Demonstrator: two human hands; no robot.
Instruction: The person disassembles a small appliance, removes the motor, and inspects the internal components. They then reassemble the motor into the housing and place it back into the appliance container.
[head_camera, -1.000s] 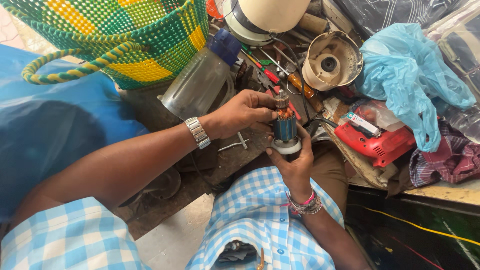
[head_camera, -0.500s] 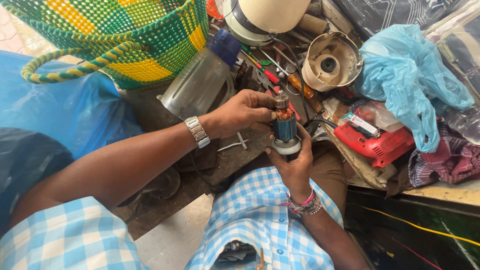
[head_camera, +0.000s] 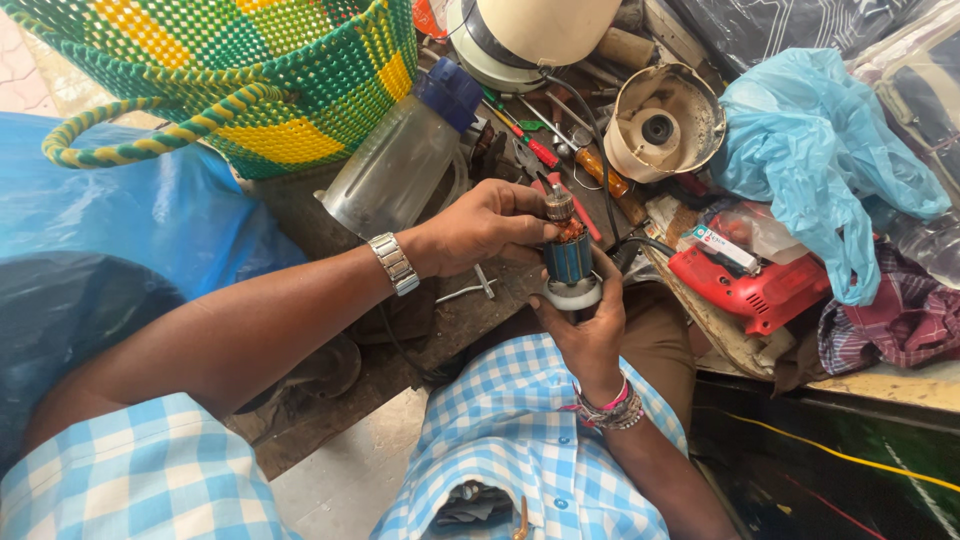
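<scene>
A motor armature (head_camera: 569, 252), blue in the middle with copper windings and a white disc at its base, stands upright between both hands. My right hand (head_camera: 585, 325) holds it from below around the white disc. My left hand (head_camera: 482, 226), with a metal watch on the wrist, pinches the top end of the armature with its fingertips. Both sleeves are blue and white check.
A green and yellow woven basket (head_camera: 250, 80) sits at the upper left. Beside it lies a clear jar with a blue cap (head_camera: 400, 165). A beige motor housing (head_camera: 660, 125), screwdrivers (head_camera: 525, 140), a red power tool (head_camera: 755, 290) and a blue plastic bag (head_camera: 810, 160) crowd the bench.
Nothing has visibly moved; both hands stay on the armature in the same spot.
</scene>
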